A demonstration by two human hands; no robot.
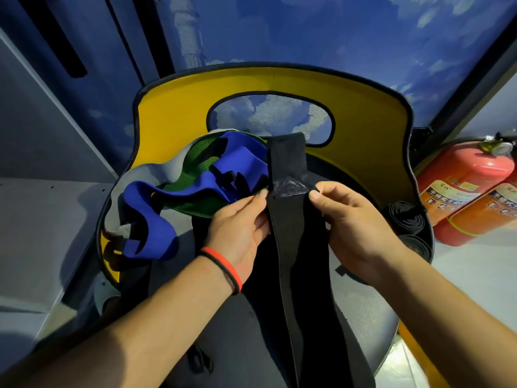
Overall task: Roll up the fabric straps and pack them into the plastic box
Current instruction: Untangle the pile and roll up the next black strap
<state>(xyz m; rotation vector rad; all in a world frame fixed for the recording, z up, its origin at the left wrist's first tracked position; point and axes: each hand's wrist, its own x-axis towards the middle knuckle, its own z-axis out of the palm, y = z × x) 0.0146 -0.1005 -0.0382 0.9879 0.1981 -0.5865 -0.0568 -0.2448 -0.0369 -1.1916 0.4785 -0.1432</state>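
Left hand [237,228], right hand [355,219] pinch black strap [293,236]; extinguishers [470,175] nearby.

Strap pile [179,189] left (rolled straps [402,217] right)

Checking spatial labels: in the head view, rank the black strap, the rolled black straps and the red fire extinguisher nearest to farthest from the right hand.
1. black strap, pinched by the right hand itself.
2. rolled black straps, just to its right.
3. red fire extinguisher, far right, beyond the rolls.
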